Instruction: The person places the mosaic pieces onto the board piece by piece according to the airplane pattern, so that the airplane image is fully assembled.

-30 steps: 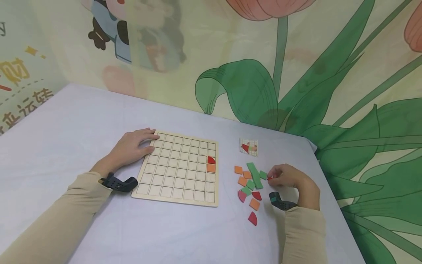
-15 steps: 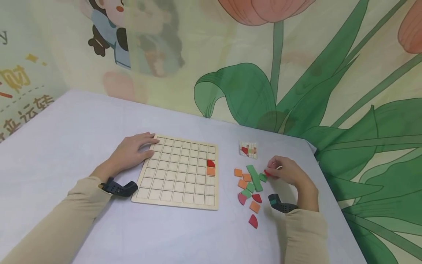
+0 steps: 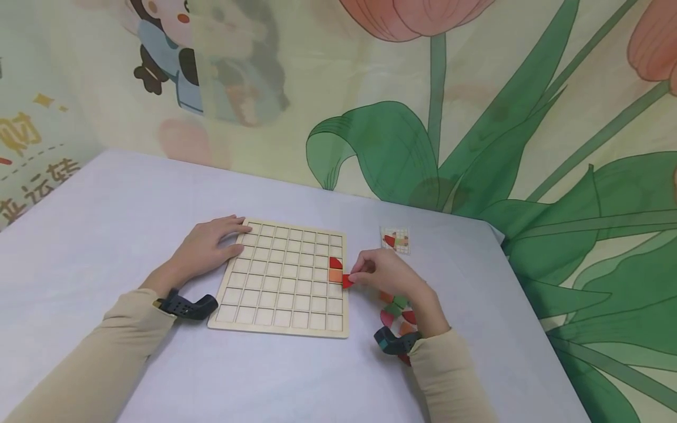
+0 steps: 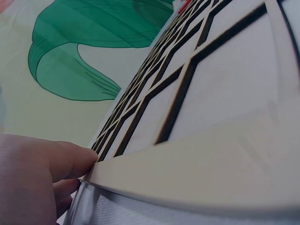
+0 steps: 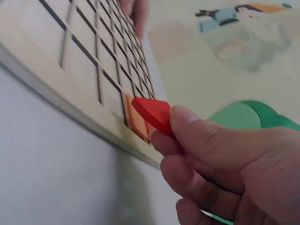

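A wooden grid board [image 3: 280,332] lies on the table, with a red quarter-circle tile [image 3: 335,262] and an orange square tile [image 3: 335,275] in its right-hand column. My left hand [image 3: 211,244] rests along the board's left edge, fingers extended and fingertips at the upper left corner; the left wrist view shows a fingertip [image 4: 86,159] right at that rim. Between thumb and fingers my right hand [image 3: 383,271] pinches another red quarter-circle tile [image 5: 153,112]. That tile overlaps the board's right edge, beside the orange square.
Right of the board lie loose tiles, among them a green square [image 3: 400,302], a pink-red quarter circle [image 3: 387,318] and an orange square [image 3: 406,328], partly hidden by the right arm. A small picture card [image 3: 402,233] lies behind them. A printed cloth wall [image 3: 254,147] stands at the table's back.
My right hand has carried the red quarter-circle tile leftward from the loose tiles to the board's right edge. My left hand stays on the board's left edge.
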{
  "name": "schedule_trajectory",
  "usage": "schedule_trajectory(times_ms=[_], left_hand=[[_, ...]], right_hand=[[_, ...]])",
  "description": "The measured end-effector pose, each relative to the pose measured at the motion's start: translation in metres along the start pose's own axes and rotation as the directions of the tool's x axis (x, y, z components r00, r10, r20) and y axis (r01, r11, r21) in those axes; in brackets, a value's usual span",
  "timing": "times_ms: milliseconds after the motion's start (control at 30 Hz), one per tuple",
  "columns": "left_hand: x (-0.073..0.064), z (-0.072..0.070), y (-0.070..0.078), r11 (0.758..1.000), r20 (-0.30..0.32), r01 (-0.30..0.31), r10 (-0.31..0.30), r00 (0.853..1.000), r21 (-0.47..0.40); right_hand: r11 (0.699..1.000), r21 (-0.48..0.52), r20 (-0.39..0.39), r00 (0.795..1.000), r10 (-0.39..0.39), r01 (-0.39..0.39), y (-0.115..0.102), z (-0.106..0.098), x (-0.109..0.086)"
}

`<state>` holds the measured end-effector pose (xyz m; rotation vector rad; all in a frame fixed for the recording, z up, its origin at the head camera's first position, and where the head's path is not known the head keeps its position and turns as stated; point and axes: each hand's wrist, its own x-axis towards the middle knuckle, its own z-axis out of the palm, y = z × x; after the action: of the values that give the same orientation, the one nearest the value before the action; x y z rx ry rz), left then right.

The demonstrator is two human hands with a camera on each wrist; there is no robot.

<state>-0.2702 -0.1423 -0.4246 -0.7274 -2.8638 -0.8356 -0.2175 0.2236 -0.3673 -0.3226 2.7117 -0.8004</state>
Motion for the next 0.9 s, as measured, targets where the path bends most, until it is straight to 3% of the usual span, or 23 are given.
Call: schedule_trajectory(times_ms=[200, 533, 900], left_hand=[[-0.001, 0.0, 0.001, 1.0, 0.004, 0.009, -0.009, 1.0, 0.002], [0.001, -0.001, 0.002, 1.0, 0.002, 0.005, -0.005, 1.0, -0.011], [0.0, -0.002, 0.003, 1.0, 0.012, 0.015, -0.015, 1.0, -0.008]], right_hand=[[0.998, -0.055, 0.006, 1.0, -0.004, 0.004, -0.011, 0.016, 0.003], [0.995, -0.105, 0.041, 0.999, 0.005, 0.0, -0.022, 0.027, 0.006], [0.966, -0.251, 0.016, 0.997, 0.072, -0.066, -0.034, 0.031, 0.003]])
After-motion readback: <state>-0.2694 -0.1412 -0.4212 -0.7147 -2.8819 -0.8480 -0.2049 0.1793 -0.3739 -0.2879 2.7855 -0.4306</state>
